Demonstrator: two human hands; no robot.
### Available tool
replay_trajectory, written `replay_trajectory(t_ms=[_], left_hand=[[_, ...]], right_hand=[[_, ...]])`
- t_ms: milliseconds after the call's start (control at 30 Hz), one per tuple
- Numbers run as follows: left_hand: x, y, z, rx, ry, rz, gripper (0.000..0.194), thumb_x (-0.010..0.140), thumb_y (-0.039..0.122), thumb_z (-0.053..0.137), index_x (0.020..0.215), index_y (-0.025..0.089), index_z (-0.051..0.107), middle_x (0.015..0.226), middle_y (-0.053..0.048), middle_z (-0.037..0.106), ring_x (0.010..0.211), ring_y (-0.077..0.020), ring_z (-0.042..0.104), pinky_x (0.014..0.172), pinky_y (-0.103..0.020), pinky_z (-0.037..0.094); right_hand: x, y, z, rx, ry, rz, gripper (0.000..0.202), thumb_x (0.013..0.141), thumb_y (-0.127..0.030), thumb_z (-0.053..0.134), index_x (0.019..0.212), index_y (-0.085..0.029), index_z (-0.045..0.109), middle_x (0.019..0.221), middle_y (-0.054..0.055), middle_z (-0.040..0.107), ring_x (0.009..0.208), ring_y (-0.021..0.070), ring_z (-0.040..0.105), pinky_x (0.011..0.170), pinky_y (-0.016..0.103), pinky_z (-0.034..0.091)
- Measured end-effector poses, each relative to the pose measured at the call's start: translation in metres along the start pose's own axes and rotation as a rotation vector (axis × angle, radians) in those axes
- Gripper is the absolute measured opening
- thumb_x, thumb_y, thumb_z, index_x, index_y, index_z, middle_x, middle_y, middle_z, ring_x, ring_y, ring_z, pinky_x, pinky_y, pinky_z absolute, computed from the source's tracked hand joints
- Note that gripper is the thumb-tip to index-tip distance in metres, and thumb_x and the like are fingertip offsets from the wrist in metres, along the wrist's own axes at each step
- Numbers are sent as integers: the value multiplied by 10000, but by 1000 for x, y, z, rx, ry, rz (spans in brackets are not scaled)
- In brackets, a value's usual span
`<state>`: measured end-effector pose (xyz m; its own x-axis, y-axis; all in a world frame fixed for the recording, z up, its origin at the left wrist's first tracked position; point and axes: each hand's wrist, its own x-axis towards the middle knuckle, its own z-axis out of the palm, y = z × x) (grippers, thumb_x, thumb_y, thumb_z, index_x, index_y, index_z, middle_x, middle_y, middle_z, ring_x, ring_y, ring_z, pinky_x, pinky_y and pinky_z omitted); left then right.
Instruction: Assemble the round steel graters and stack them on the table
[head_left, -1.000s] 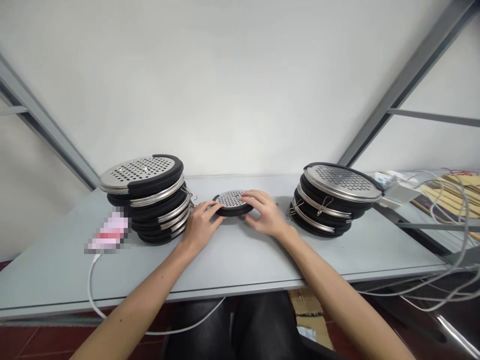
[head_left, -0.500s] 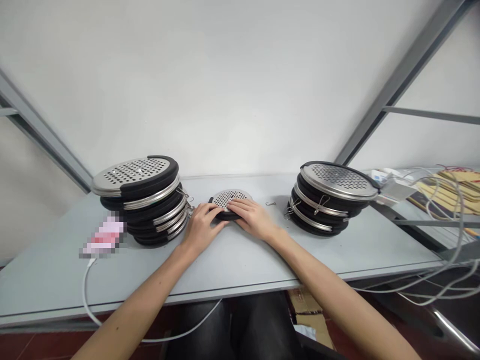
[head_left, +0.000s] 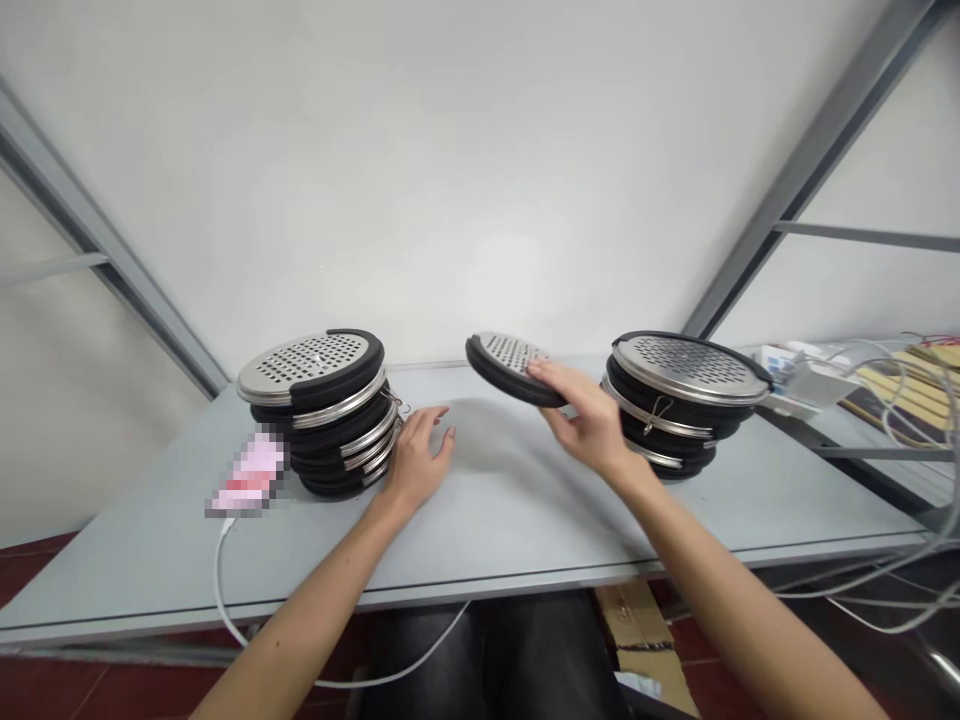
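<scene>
My right hand [head_left: 585, 412] grips a round perforated metal disc with a black rim [head_left: 514, 365] by its right edge. The disc is raised above the table and tilted. My left hand [head_left: 421, 455] hangs over the table with fingers apart and nothing in them, beside the left stack of similar discs [head_left: 337, 415]. Small wire clips [head_left: 397, 402] stick out from that stack's right side. A second stack of discs [head_left: 686, 370] stands just beyond my right hand, partly hidden by it, with a wire clip [head_left: 657, 413] hanging at its front.
A blurred pink item [head_left: 251, 475] with a white cable [head_left: 219, 570] lies left of the left stack on the grey table [head_left: 495, 530]. Metal frame bars rise at both sides. White boxes [head_left: 802, 380], loose cables and yellowish flat pieces [head_left: 900, 390] are at the far right.
The disc has been lifted off the table and moved right in my right hand. My left hand has let go of it. The view has shifted slightly.
</scene>
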<state>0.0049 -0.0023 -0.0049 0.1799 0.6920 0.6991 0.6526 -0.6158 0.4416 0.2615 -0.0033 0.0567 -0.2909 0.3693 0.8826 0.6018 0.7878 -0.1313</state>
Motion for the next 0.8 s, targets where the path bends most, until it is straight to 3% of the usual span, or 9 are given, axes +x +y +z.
replay_trajectory(t_ms=[200,367,533,800], left_hand=[[0,1,1,-45,-146,23,163,904,209,529,1051,196,600,959,-47,656,875,-186,634,815,-329,502],[-1,1,2,-53,-156,40,131,904,209,528,1001,190,613,933,-44,663,843,-179,635,801,-327,501],[-1,1,3,-64,-181,37,118,903,201,525,962,197,627,926,-40,667,831,-174,639,797,-323,506],[0,2,1,-69,-220,40,120,911,201,512,902,196,631,882,-33,654,821,-170,630,788,-316,498]], right_hand=[[37,-1,-99,-361,81,-38,429,826,-136,631,1246,-219,613,1215,91,674,1162,247,619,1023,429,504],[23,29,-151,-610,133,36,391,807,-175,677,1197,-185,656,1152,119,703,1087,240,661,977,376,523],[-1,51,-162,-676,75,51,343,808,-221,673,1151,-206,678,1088,100,729,1013,247,692,908,376,553],[-10,44,-151,-553,-3,65,298,810,-224,648,1104,-196,687,1072,99,730,1010,245,688,916,392,546]])
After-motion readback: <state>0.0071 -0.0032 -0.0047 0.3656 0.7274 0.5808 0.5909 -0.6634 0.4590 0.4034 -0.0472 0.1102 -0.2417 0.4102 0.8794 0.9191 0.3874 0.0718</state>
